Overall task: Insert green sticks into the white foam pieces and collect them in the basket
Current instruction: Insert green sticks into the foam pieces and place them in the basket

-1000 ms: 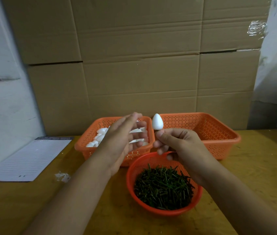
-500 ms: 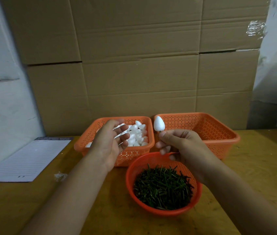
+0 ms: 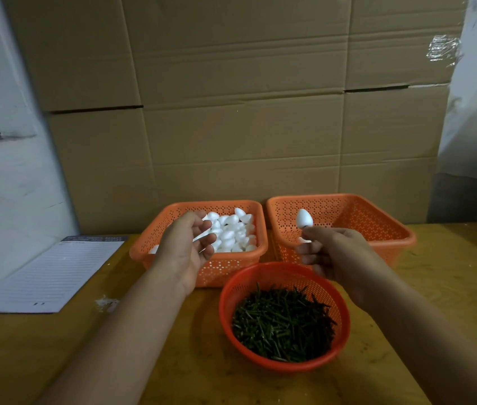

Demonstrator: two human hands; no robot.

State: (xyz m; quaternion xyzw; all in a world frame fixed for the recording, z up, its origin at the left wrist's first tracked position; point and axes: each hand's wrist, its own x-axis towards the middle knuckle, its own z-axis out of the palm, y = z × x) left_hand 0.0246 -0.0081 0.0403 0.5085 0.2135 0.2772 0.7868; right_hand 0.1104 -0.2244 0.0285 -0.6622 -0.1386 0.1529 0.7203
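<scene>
Whereas the left hand [image 3: 186, 248] was raised beside the right hand a second ago, it now hangs lower, over the left basket [image 3: 199, 252], palm up and fingers loosely curled around nothing. At far left a lined paper pad [image 3: 47, 276] lies flat on the wooden table [image 3: 450, 302], unmoved. One left basket holds a heap of loose white foam pieces [image 3: 233, 232] (too many and too overlapped for a count). One round basket [image 3: 284, 317], nearest the viewer, contains a dense pile of green sticks [image 3: 282, 324], likewise uncountable. The right hand [image 3: 333, 255] has shifted rightward and now sits in front of the right basket [image 3: 345, 226], whose visible part shows no contents. Its thumb and fingers pinch a stick, mostly hidden, below one foam piece [image 3: 304, 218], which stands upright above the fist. Baskets total three; hands, two. Cardboard boxes [image 3: 231, 112] form the backdrop.
</scene>
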